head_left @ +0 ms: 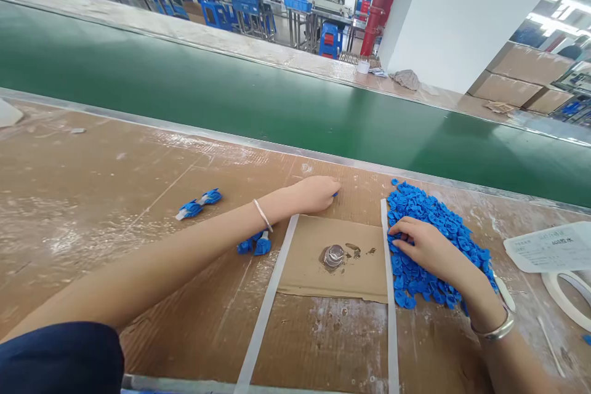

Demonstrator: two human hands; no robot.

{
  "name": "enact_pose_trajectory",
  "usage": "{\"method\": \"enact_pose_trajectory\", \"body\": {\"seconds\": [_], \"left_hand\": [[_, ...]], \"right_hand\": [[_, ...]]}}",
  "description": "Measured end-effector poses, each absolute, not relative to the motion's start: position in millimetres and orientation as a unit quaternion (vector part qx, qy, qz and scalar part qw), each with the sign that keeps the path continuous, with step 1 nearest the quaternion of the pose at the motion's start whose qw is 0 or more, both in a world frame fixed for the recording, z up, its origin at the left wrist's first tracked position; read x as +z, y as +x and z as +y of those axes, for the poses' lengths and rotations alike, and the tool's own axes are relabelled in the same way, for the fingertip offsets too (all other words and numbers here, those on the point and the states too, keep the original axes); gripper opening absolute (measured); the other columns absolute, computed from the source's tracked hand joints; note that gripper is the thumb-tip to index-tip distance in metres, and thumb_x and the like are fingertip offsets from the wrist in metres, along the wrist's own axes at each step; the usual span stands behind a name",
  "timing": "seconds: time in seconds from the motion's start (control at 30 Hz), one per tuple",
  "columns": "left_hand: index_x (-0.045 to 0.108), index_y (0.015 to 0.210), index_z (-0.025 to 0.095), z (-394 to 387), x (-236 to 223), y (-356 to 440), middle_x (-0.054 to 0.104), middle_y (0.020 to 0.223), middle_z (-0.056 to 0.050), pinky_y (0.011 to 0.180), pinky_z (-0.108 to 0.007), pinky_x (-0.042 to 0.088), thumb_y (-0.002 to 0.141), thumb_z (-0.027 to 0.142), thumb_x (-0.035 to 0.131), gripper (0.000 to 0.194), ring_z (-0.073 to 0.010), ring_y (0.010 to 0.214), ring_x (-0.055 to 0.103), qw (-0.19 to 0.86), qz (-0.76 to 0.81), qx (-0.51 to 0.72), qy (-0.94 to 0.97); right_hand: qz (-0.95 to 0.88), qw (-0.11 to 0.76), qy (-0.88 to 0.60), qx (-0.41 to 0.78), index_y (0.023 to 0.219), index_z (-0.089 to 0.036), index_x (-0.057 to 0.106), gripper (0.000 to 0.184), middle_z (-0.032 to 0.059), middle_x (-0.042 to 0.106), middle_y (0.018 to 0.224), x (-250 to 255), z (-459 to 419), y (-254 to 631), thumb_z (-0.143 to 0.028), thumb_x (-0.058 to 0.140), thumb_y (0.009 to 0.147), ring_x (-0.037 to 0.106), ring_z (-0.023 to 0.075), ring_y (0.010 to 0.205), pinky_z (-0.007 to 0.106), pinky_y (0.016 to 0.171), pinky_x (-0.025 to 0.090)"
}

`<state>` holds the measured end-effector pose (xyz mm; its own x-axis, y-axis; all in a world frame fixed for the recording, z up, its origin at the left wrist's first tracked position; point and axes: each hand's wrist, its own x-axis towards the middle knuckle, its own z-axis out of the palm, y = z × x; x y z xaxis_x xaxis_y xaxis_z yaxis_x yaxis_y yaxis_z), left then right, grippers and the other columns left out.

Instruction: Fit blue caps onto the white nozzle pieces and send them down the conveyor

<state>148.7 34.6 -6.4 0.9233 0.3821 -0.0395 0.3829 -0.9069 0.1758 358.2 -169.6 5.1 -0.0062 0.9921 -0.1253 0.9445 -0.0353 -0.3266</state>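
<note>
From here, the left hand [316, 194] sits just above the frame's centre, curled and pinching a small blue plastic part [335, 194], so hidden that its direction cannot be told. The right hand [427, 249] lies open, fingers spread on a heap of blue parts [436, 212] at right on the tabletop [138, 160]. Left of centre, a pair of blue parts [198, 204] lies with its long axis rising rightward, white tip at lower left.

Here we go: glossy blue moulded plastic pieces [429, 246] heaped at right on rough, scuffed brown cardboard [138, 246], a matt white tape strip [390, 295] alongside, a shiny metal fitting [333, 255] gleaming at centre, and a smooth, satin green conveyor belt [231, 98] beyond!
</note>
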Motion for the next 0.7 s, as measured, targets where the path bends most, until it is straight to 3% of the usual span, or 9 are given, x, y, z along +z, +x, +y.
{"method": "enact_pose_trajectory", "body": {"seconds": [0.2, 0.37, 0.53, 0.7], "left_hand": [[0.066, 0.096, 0.015, 22, 3, 114, 0.072, 0.097, -0.008, 0.077, -0.032, 0.048, 0.088, 0.016, 0.047, 0.02, -0.0201, 0.086, 0.065, 0.156, 0.23, 0.054, 0.959], [0.068, 0.087, 0.016, 34, 19, 81, 0.07, 0.081, -0.005, 0.072, -0.032, 0.048, 0.082, 0.019, 0.051, 0.017, -0.0179, 0.073, 0.061, 0.224, 0.337, 0.117, 0.907], [0.069, 0.093, 0.018, 48, 23, -6, 0.071, 0.082, -0.003, 0.071, -0.031, 0.051, 0.08, 0.034, 0.055, 0.025, -0.0183, 0.073, 0.062, 0.243, 0.488, 0.226, 0.807], [0.068, 0.087, 0.018, 26, -11, -104, 0.074, 0.083, -0.004, 0.072, -0.033, 0.052, 0.075, 0.046, 0.057, 0.032, -0.0221, 0.075, 0.065, 0.222, 0.605, 0.228, 0.73]], "right_hand": [[-0.706, 0.026, -0.701, 0.097, 0.093, -0.017, 0.067, 0.021, 0.0099, 0.068, 0.096, -11, -167, 344, -0.012, 0.047, 0.09, 0.067, 0.0246, 0.092, 0.037, 0.083, 0.053], [-0.694, 0.12, -0.699, 0.128, 0.096, -0.019, 0.067, 0.028, 0.0099, 0.072, 0.097, -14, -167, 356, -0.022, 0.039, 0.093, 0.069, 0.0245, 0.092, 0.038, 0.084, 0.055], [-0.671, 0.207, -0.69, 0.177, 0.09, -0.025, 0.067, 0.026, 0.0046, 0.074, 0.085, -26, -166, 361, -0.037, 0.044, 0.093, 0.071, 0.0221, 0.077, 0.033, 0.069, 0.058], [-0.698, 0.258, -0.663, 0.088, 0.092, -0.025, 0.07, 0.026, 0.0055, 0.073, 0.091, -48, -163, 348, -0.04, 0.048, 0.092, 0.073, 0.0215, 0.077, 0.032, 0.066, 0.061]]}}
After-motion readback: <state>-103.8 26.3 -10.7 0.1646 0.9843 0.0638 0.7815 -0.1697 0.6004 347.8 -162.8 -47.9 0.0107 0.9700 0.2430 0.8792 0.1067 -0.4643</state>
